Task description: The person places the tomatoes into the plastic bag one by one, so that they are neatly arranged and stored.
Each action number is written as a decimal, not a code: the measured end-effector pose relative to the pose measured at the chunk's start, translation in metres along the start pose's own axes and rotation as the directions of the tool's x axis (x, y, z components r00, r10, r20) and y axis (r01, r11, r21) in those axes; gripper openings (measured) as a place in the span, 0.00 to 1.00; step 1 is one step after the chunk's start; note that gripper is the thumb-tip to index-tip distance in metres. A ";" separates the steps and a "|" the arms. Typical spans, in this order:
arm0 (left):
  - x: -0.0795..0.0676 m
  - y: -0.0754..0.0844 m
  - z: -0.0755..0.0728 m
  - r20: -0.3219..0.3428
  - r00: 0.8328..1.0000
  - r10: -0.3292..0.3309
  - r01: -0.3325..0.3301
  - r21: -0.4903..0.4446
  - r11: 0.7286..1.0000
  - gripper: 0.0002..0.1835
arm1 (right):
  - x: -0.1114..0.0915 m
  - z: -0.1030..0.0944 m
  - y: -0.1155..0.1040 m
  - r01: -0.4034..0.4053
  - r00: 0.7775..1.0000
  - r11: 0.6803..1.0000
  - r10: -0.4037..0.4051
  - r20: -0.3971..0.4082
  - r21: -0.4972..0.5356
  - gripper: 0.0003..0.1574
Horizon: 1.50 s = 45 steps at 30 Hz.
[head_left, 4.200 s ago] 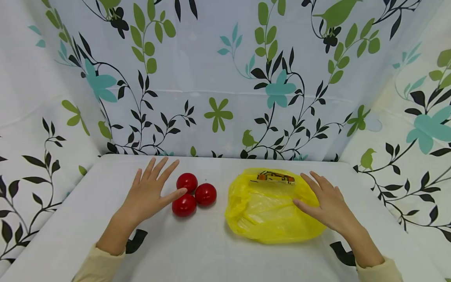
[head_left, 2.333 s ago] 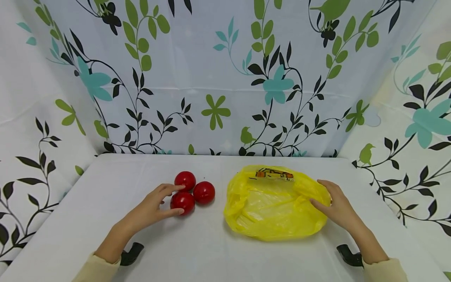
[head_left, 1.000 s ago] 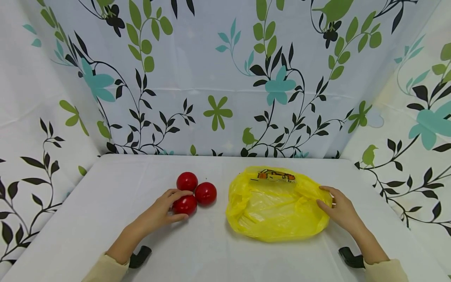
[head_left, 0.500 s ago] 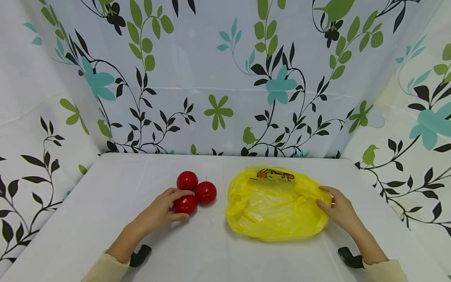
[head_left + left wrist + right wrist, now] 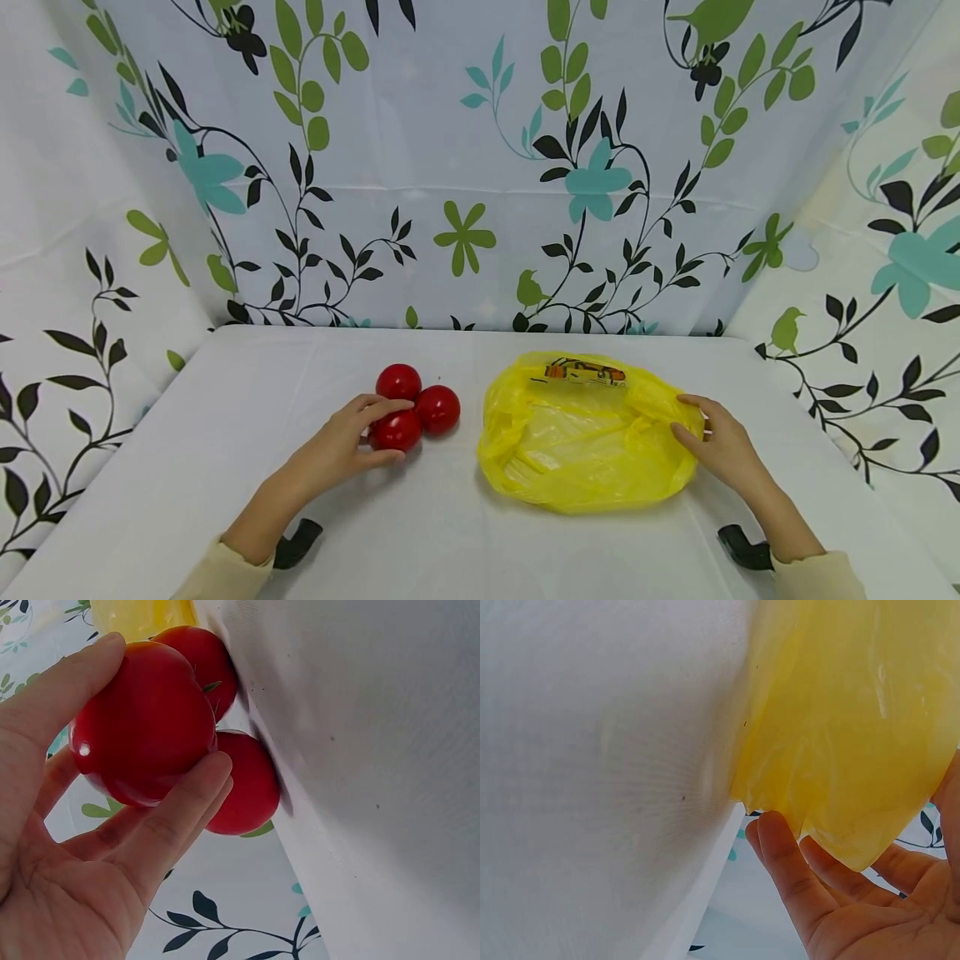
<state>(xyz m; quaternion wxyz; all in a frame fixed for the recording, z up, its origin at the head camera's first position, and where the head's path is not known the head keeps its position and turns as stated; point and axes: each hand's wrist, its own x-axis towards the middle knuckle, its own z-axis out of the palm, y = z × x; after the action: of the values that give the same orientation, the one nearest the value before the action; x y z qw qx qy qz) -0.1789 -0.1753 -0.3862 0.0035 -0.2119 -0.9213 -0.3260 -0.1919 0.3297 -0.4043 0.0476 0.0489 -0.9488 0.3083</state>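
My left hand (image 5: 341, 446) grips the nearest of three red tomatoes, thumb on the near side and fingers on the far side. In the left wrist view this held tomato (image 5: 142, 724) sits between thumb and fingertips. Behind it are a second tomato (image 5: 206, 667), showing a bit of green stem, and a third tomato (image 5: 244, 784). A crumpled yellow plastic bag (image 5: 577, 450) lies to the right, its mouth spread wide. At its right edge, my right hand (image 5: 723, 446) holds the bag's side between thumb and fingers; the right wrist view shows the fingers (image 5: 780, 855) curled by the plastic.
A white cloth covers the table (image 5: 480, 550). Patterned curtains (image 5: 465, 167) with leaves, birds and flowers stand behind it and along both sides. A dark curved wrist mount (image 5: 298, 543) sits below my left wrist, with a similar mount (image 5: 744, 547) at my right.
Both hands were spread open above the table; the left came down and took hold of the nearest tomato, the right the bag's edge. The held tomato has just shifted up slightly.
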 end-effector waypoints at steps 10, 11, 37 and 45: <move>0.001 0.008 -0.003 -0.027 0.999 0.026 -0.026 0.006 1.000 0.33 | -0.001 -0.002 0.000 -0.011 1.000 1.000 0.011 0.002 0.006 0.34; 0.002 0.009 -0.003 -0.031 0.999 0.031 -0.031 0.005 1.000 0.33 | -0.001 -0.002 0.000 -0.012 1.000 1.000 0.012 0.003 0.005 0.34; 0.015 0.043 -0.001 -0.074 0.990 0.117 -0.114 0.047 0.992 0.32 | -0.003 0.003 -0.002 -0.002 1.000 1.000 0.002 -0.011 0.008 0.33; 0.017 0.058 0.003 -0.063 0.989 0.136 -0.131 0.075 0.989 0.32 | -0.001 0.003 -0.003 -0.003 1.000 1.000 0.003 -0.004 0.023 0.34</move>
<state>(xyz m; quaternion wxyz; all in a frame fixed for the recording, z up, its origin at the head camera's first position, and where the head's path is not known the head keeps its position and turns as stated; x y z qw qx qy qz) -0.1713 -0.1262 -0.3510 0.0641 -0.2617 -0.9154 -0.2991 -0.1907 0.3253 -0.4052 0.0484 0.0475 -0.9451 0.3195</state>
